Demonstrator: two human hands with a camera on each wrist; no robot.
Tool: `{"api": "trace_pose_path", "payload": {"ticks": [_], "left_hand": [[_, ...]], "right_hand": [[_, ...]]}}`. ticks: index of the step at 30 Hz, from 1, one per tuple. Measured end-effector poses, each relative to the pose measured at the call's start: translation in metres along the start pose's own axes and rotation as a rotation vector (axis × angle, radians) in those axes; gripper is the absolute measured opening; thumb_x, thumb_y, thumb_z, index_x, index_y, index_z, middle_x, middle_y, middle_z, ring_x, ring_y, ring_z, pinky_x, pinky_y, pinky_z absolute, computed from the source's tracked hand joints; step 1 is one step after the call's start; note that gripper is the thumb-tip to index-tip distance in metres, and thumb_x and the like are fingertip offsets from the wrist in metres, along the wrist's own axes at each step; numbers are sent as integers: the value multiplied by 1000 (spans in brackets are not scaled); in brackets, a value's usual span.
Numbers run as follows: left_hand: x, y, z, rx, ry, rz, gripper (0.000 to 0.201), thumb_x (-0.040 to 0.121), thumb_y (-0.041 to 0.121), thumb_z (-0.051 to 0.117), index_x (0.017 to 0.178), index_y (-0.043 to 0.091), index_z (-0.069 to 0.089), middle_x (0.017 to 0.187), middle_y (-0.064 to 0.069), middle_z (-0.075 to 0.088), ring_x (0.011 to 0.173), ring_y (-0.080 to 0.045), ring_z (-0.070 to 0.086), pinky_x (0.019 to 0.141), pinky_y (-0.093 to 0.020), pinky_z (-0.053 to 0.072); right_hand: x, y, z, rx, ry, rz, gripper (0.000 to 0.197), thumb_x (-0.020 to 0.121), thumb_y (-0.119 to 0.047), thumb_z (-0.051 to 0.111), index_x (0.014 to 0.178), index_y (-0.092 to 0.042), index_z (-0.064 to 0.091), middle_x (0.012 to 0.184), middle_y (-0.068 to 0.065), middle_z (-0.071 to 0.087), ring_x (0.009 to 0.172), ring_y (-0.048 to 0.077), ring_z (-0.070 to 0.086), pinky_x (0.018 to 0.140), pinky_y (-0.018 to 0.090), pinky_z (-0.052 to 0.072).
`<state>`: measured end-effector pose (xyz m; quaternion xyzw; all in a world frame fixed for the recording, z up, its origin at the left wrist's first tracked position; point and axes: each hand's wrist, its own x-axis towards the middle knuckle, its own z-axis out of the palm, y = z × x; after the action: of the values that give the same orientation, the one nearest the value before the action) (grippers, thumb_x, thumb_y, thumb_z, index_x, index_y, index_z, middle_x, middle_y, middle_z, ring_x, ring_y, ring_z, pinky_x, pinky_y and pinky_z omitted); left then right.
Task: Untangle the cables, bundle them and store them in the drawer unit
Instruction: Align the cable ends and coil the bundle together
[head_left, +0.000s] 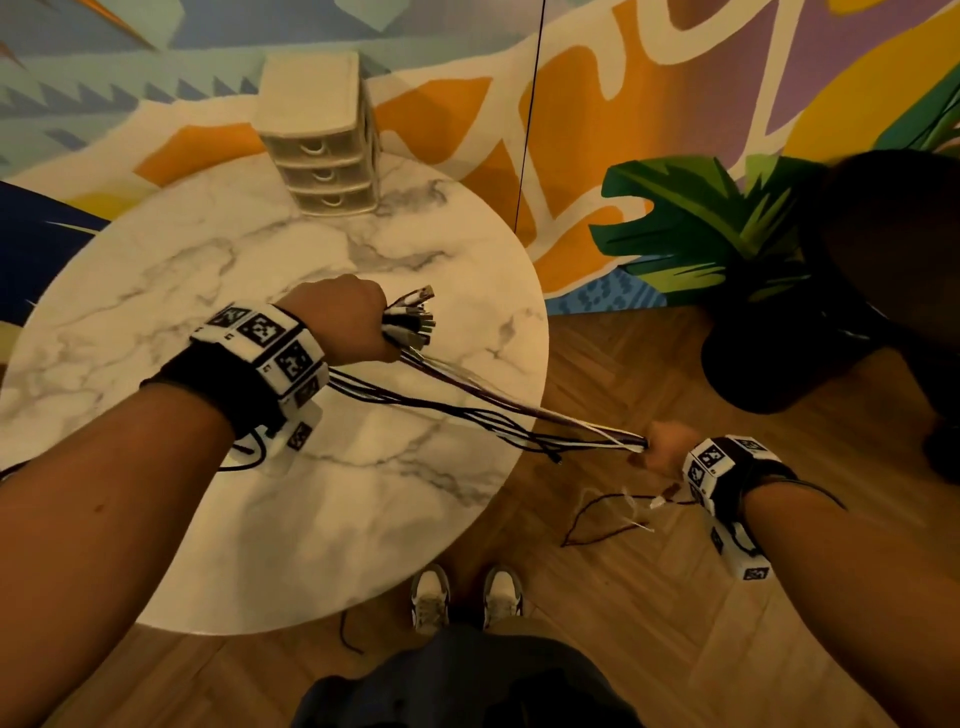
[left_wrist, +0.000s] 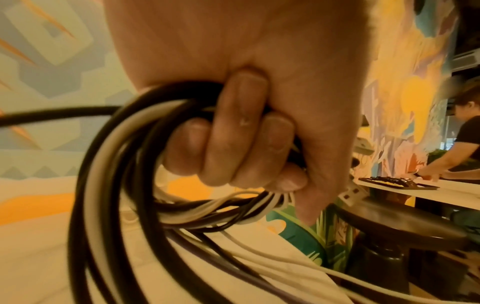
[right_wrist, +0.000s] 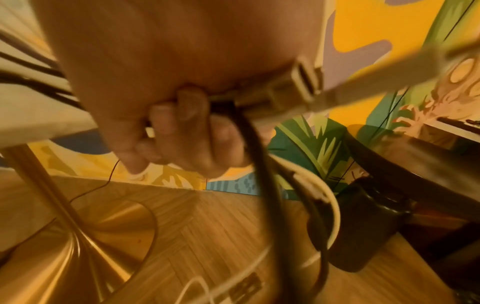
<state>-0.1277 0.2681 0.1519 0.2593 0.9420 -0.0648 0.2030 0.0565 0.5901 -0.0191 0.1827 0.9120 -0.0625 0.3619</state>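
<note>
My left hand (head_left: 353, 325) makes a fist over the marble table (head_left: 182, 291) and grips several black and white cables (head_left: 483, 405) near their plug ends (head_left: 415, 322), which stick out to the right. In the left wrist view my curled fingers (left_wrist: 233, 139) close round the cable bundle (left_wrist: 124, 156). The cables stretch taut down to my right hand (head_left: 662, 447), held past the table's right edge above the floor, gripping them further along. Loose ends (head_left: 613, 519) hang below that hand. The right wrist view is blurred; fingers (right_wrist: 182, 131) clasp dark and white cables (right_wrist: 259, 164). The white drawer unit (head_left: 324, 156) stands at the table's far edge, drawers closed.
A dark round stool (head_left: 831, 291) and a leafy plant (head_left: 717, 228) stand to the right on the wooden floor (head_left: 623, 623). A painted wall (head_left: 623, 78) lies behind. The table's brass pedestal (right_wrist: 52, 216) shows below. Another person (left_wrist: 462, 144) works at a far table.
</note>
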Motion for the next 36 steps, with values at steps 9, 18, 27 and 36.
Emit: {"api": "trace_pose_path", "payload": {"ticks": [9, 18, 27, 36], "left_hand": [[-15, 41, -17, -352, 224, 76, 35, 77, 40, 70, 65, 10, 57, 62, -6, 54, 59, -21, 51, 48, -27, 33], [-16, 83, -2, -1533, 400, 20, 32, 86, 4, 61, 60, 14, 45, 41, 4, 37, 34, -11, 28, 40, -18, 23], [-28, 76, 3, -1919, 237, 124, 44, 91, 22, 51, 51, 15, 36, 33, 4, 27, 28, -11, 18, 44, -31, 9], [-45, 35, 30, -1325, -51, 185, 20, 81, 17, 70, 63, 21, 64, 56, -15, 55, 48, -26, 51, 50, -34, 41]], "right_hand": [[10, 11, 8, -116, 57, 43, 72, 80, -55, 61, 139, -21, 35, 142, 8, 39, 130, 31, 39, 105, 45, 33], [-57, -130, -62, 753, 366, -815, 75, 78, -28, 72, 142, -19, 34, 144, 3, 39, 130, 16, 37, 110, 29, 28], [-54, -193, -41, 994, 39, -627, 46, 91, -29, 60, 52, -18, 39, 46, -8, 39, 44, 8, 34, 52, 26, 31], [-10, -156, -95, 186, 53, -536, 30, 85, -24, 61, 57, -18, 53, 53, -3, 47, 56, 18, 45, 56, 29, 34]]}}
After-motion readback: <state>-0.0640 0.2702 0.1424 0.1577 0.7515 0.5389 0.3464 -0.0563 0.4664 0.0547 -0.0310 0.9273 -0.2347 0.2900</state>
